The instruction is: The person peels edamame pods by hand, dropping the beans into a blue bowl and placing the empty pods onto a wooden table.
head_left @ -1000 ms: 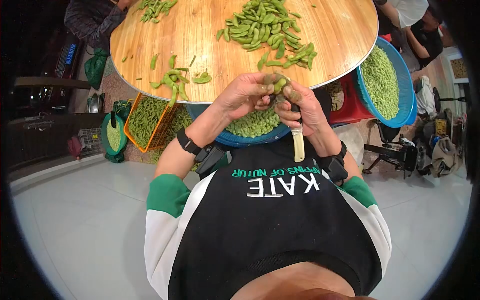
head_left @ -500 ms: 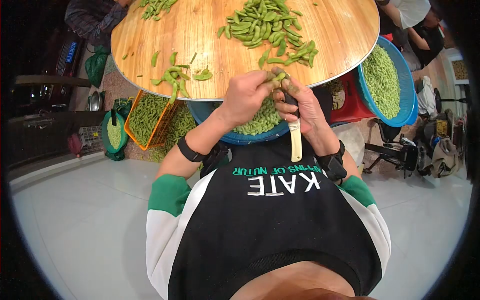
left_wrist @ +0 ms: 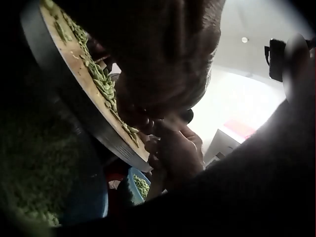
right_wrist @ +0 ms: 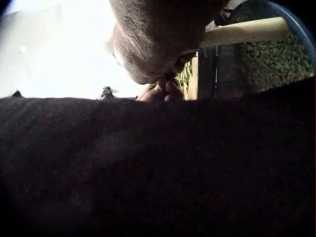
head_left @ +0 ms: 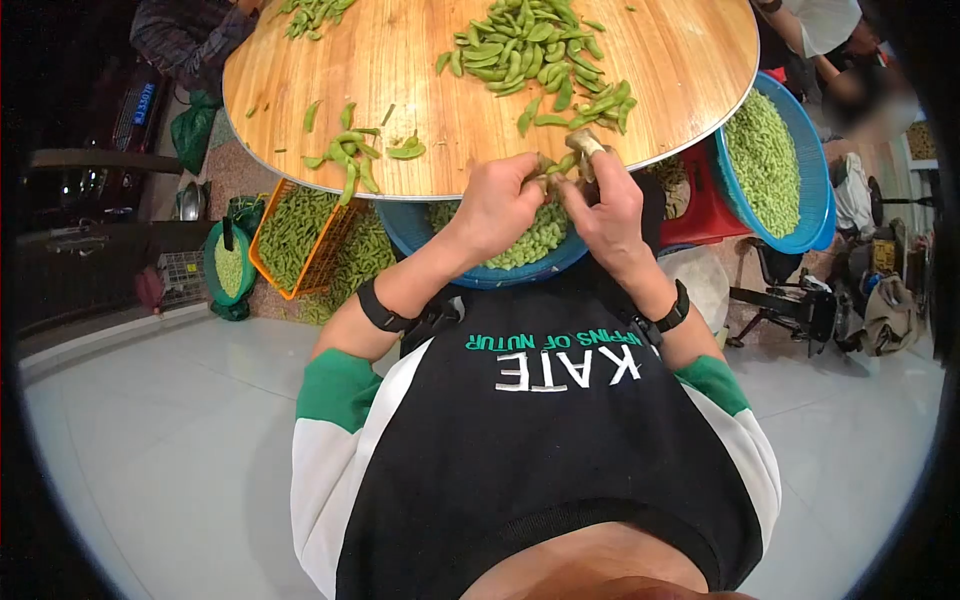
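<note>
Edamame pod [head_left: 567,163]: was up between the fingertips of both hands, near the front edge of the round wooden surface [head_left: 400,60]. Couldn't tell if it was over the wood or over the blue basin [head_left: 395,228] of shelled beans [head_left: 525,245] just below.
Left grip [head_left: 502,202]: fingers were curled in, looked like a pinch on one end of the pod.
Right grip [head_left: 612,208]: fingers were wrapped round a pale handle [right_wrist: 252,32], which stuck out clearly in the right wrist view. The tips came right up to the pod, but I couldn't tell if they were squeezing it too.
Pod weight: next to nothing, I'd guess, so holding it up took no real effort.
Pod stiffness: probably bendy and a bit springy, firmer where the beans bulged.
Pod skin: likely slightly fuzzy, so decent traction dry, slicker if the fingers were damp. Couldn't see any wetness.
Fragile bit: the beans inside, IMO. The husk could take a pinch, but a hard squeeze might've bruised or split one.
Where to hold: I'd have gone for a tip or the seam, thumb against finger, off the bulges.
Loose pods [head_left: 520,50]: were heaped farther back, same handling I reckon.
</note>
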Tool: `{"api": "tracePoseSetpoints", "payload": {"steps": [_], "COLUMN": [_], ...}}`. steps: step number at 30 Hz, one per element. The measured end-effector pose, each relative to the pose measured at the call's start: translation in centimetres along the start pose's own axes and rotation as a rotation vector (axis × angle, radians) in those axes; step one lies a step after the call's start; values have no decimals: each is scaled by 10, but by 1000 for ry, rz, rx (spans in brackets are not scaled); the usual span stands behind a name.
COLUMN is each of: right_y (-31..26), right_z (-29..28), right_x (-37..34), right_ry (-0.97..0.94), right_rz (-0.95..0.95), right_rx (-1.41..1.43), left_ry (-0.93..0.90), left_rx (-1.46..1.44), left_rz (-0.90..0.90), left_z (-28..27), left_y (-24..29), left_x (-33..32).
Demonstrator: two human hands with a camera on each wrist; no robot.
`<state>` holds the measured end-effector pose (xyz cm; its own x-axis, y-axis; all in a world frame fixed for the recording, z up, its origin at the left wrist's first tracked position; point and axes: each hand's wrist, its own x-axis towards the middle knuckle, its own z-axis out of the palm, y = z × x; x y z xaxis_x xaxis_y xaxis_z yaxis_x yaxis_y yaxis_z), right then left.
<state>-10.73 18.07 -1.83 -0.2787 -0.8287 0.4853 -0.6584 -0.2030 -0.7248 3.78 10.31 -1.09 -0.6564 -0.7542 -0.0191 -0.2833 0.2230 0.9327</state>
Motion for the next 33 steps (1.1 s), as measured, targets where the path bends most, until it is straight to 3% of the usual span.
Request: {"api": "tracePoseSetpoints", "payload": {"steps": [3,9,17,19,20,22,23,25,26,28,31,33], "right_y": [11,8,21,15,17,22,21,15,12,10,11,10], "right_z": [2,4,2,-5,-6,-7,-2,-5,-6,-7,-12,-16], "right_x": [-1,-5,-3,-1,-1,-8,-9,-7,-8,-11,-10,-11], "right_ry": [-47,-70,-96,-154,-147,-382,-361,-425,-493,-510,-521,-483], "right_rz": [-151,-192,-107,-17,-19,-29,-125,-171,-211,-194,-177,109], "right_rx": [10,-41,34,67,69,214,320,285,247,218,192,317], "left_ry": [40,70,58,180,214,292,293,477,476,284,239,258], "left_rx": [158,272,232,539,717,990,994,1097,1096,735,768,749], "left_rz": [89,183,149,324,281,300,300,483,489,518,399,401], "left_z": [2,5,-6,-33,-48,-72,-72,-66,-59,-39,-19,-17], "left_y": [-1,5,20,16,10,2,1,4,3,-7,-17,-25], "left_x": [-3,-7,-21,-24,-22,-9,-2,14,22,35,51,57]}}
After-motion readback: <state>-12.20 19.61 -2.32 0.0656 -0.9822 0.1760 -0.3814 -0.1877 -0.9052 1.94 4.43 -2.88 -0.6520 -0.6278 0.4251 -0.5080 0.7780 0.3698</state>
